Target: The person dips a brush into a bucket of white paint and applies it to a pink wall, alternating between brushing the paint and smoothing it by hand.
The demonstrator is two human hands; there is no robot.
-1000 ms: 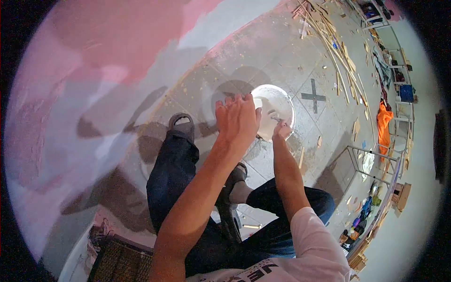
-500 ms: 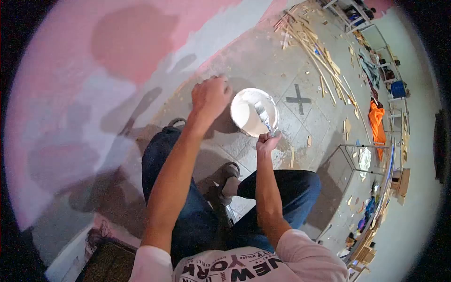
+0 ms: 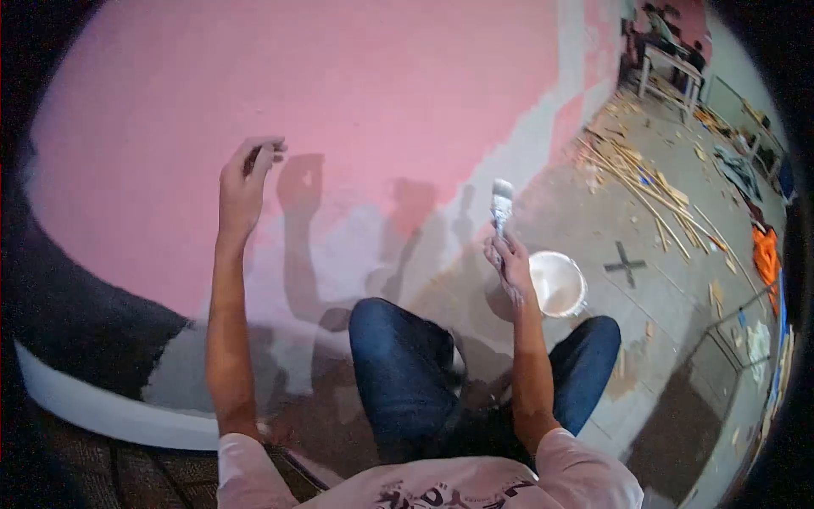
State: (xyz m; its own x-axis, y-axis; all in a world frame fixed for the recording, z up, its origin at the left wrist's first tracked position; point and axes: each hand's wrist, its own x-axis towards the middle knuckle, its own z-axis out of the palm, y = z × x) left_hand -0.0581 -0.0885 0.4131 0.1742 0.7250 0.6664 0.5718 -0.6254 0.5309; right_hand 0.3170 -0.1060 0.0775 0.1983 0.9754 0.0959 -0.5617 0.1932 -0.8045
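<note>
A paintbrush point(image 3: 501, 202) with white paint on its bristles and handle points upward, and my right hand point(image 3: 510, 259) is closed around the handle. Just beyond that hand stands a white bucket point(image 3: 560, 287) of whitish paint on the floor. Raised in front of the pink wall point(image 3: 381, 102) is my left hand point(image 3: 248, 182), its fingers loosely bent with a gap to the thumb and nothing visible in them. White and grey patches show on the lower wall.
Wooden strips point(image 3: 653, 191) and scraps litter the tiled floor at the right. A dark tape cross point(image 3: 626, 265) marks the floor beyond the bucket. An orange cloth point(image 3: 766, 254) and a metal frame point(image 3: 721, 335) are at far right. People sit near a white table point(image 3: 670, 72) at the back.
The view has turned left toward the wall. My right hand has lifted the paintbrush from over the bucket and tipped it upright. My left hand has moved left and its fingers have loosened.
</note>
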